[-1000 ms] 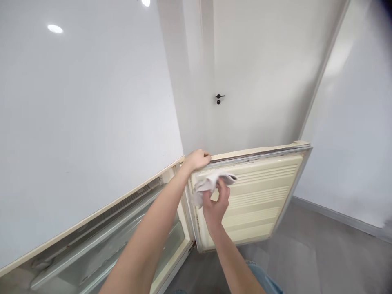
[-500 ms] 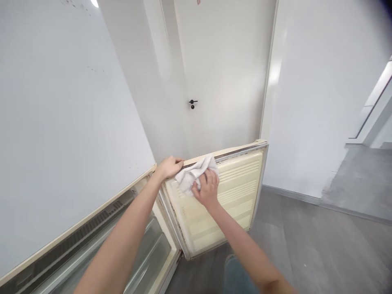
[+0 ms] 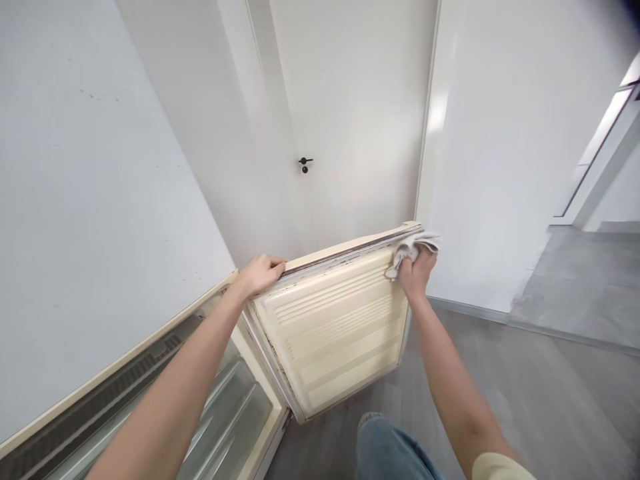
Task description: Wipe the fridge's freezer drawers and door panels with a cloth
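Observation:
An open fridge door, cream on its ribbed inner side, stands swung out from the fridge body at the left. Dark stains run along its seal. My left hand is closed over the door's top edge near the hinge side. At the far upper corner of the door, my right hand grips a crumpled white cloth against the seal and edge. The fingertips of that hand are partly covered by the cloth.
The fridge interior has clear drawer fronts and a dark vent strip. A white room door with a black handle is behind. Grey floor lies to the right, and my jeans-clad knee is below.
My right hand has moved the cloth rightward along the door's top, from near my left hand to the far corner. My left hand keeps its hold. The view has shifted slightly.

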The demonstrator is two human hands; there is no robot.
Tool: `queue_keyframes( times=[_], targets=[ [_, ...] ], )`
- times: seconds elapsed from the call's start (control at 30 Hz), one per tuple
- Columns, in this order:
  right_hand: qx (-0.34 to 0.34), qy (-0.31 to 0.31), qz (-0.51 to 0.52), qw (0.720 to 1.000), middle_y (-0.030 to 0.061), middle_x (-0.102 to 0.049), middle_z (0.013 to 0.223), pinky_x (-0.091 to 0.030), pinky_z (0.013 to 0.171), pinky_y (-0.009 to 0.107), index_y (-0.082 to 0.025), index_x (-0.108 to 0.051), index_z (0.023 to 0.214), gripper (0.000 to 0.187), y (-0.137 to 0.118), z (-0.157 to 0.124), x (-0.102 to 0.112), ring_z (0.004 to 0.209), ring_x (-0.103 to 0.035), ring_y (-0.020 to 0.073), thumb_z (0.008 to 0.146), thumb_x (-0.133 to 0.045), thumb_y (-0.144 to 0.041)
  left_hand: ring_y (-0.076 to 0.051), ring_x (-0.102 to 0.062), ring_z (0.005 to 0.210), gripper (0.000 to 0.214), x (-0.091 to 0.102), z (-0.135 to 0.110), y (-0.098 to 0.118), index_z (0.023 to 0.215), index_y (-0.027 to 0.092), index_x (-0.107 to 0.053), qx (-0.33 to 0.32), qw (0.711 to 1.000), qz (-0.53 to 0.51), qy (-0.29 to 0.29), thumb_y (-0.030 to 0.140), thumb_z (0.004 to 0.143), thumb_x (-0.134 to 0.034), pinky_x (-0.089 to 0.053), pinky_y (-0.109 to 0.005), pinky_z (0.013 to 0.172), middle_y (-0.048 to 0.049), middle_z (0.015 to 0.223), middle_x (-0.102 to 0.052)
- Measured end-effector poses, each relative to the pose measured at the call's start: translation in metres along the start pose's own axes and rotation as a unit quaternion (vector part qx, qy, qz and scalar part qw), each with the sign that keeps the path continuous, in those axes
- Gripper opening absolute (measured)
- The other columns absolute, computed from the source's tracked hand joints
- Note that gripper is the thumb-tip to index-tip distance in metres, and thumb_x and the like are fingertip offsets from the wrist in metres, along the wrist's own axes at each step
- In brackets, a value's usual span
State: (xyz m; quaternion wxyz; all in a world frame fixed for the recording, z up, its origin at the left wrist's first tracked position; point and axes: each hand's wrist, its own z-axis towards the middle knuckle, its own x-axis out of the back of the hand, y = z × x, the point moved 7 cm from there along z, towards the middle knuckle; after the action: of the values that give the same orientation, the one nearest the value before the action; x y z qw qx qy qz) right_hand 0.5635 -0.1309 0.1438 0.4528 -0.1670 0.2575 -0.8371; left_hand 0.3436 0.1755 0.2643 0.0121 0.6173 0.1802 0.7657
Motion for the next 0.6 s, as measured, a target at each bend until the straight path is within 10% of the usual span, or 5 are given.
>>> queue_keyframes(
  times=[0.33,0.6],
  targets=[
    [-0.225,-0.056,0.114,0.966,0.0112,-0.041,0.14,-0.026,0.109,0.039,-0.02,-0.039,0.133,0.057,0.105,-0.121,-0.008,0.13,-0.036,0.0213,0.082,-0.043,-0.045,-0.023,-0.062,0.092,0.043,0.0,0.0,0.001,0.1,0.031,-0.071,0.019,1.0,-0.01,-0.019,0.042,0.082,-0.033,-0.043,-0.03,0.077,0.0019,0.09,-0.076],
    [-0.378,-0.151,0.033,0.913,0.016,-0.062,0.107,-0.045,0.088,0.05,-0.018,-0.056,0.1,0.046,0.193,-0.254,-0.005,0.102,-0.057,0.0351,0.071,-0.041,-0.051,-0.024,-0.062,0.099,0.042,0.002,-0.001,-0.001,0.1,0.033,-0.071,0.053,0.998,0.014,-0.013,0.047,0.082,-0.035,-0.044,-0.029,0.079,0.0045,0.1,-0.075]
  ],
)
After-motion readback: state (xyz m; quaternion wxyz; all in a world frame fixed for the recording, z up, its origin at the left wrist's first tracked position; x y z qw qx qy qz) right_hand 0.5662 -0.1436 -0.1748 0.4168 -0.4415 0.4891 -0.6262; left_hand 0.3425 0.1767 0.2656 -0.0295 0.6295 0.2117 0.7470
